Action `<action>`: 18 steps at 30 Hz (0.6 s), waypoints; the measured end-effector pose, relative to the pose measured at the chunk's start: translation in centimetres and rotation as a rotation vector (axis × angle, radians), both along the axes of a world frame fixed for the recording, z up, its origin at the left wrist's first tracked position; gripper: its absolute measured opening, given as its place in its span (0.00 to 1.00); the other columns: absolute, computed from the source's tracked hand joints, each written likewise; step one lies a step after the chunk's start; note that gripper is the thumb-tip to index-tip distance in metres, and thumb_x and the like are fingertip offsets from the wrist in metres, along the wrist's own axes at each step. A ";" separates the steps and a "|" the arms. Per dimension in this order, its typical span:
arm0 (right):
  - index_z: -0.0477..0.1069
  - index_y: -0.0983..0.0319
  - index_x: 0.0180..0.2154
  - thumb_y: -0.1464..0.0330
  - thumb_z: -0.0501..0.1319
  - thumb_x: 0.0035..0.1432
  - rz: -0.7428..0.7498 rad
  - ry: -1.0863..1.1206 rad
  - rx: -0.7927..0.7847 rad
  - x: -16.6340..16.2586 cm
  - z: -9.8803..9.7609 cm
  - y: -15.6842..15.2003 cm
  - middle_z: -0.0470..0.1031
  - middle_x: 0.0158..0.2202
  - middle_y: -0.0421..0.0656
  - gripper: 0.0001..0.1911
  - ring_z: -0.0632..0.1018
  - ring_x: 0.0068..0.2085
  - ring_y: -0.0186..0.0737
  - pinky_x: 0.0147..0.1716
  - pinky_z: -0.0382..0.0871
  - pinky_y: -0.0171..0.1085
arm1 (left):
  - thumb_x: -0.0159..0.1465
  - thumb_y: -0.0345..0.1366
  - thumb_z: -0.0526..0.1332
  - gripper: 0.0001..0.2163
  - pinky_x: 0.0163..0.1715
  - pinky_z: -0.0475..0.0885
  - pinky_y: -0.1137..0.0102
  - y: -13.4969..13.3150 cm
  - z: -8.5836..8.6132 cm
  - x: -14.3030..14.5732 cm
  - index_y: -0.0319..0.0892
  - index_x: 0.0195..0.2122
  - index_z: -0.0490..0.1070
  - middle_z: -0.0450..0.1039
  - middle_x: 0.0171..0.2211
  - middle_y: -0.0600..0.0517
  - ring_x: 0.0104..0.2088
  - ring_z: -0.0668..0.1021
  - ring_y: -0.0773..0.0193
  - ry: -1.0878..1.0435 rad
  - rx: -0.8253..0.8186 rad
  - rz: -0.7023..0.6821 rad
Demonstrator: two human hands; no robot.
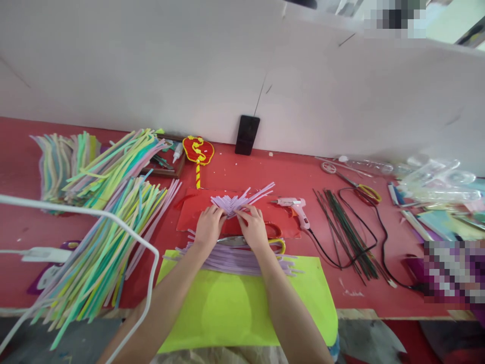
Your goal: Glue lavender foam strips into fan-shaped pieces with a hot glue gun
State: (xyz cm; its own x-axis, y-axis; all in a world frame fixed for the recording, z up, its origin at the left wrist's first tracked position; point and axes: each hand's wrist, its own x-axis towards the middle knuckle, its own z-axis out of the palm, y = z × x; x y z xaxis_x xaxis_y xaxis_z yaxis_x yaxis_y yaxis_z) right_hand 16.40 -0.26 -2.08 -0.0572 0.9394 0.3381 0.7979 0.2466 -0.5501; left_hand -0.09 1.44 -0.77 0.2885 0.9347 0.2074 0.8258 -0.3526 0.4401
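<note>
Both hands meet at a woven piece of lilac pipe cleaners (pixel 230 202), laid in a V pattern with loose ends reaching up to the right. My left hand (pixel 209 226) pinches its lower left side. On the lower right side, my right hand (pixel 251 225) has its fingers closed on the same piece. Beneath them is a red sheet (pixel 189 217). Scissors with yellow and orange handles (pixel 278 246) lie partly hidden below my right hand. Nearer to me, a bundle of lilac pipe cleaners (pixel 235 264) rests across a lime-green sheet (pixel 227 308).
Pastel pipe cleaners (pixel 102 247) pile up at left, near a white cable (pixel 129 227). A pink glue gun (pixel 297 208), dark green stems (pixel 344 232) and more scissors (pixel 356 187) lie right. A phone (pixel 247 134) leans on the wall; a red-and-yellow fan shape (pixel 198 151) stands left of it.
</note>
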 end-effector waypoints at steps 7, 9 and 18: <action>0.77 0.55 0.45 0.72 0.54 0.60 -0.002 -0.010 -0.002 0.0 0.1 -0.1 0.70 0.49 0.47 0.16 0.69 0.46 0.45 0.48 0.66 0.44 | 0.62 0.30 0.58 0.03 0.41 0.67 0.63 0.3 -0.1 0.1 0.42 0.37 0.69 0.72 0.37 0.48 0.39 0.74 0.57 -0.002 -0.031 0.031; 0.77 0.55 0.45 0.73 0.54 0.60 0.003 -0.013 -0.009 0.0 0.0 -0.1 0.70 0.50 0.46 0.17 0.69 0.47 0.44 0.48 0.66 0.44 | 0.62 0.30 0.59 0.04 0.41 0.67 0.63 0.3 -0.1 0.1 0.41 0.38 0.68 0.73 0.37 0.48 0.39 0.74 0.57 -0.002 -0.039 0.036; 0.77 0.55 0.45 0.75 0.54 0.59 0.007 -0.017 -0.016 0.0 0.2 -0.1 0.70 0.50 0.47 0.18 0.69 0.47 0.44 0.48 0.67 0.45 | 0.61 0.29 0.60 0.06 0.41 0.68 0.64 0.3 0.0 0.1 0.41 0.40 0.66 0.73 0.37 0.48 0.39 0.74 0.58 -0.044 -0.034 0.042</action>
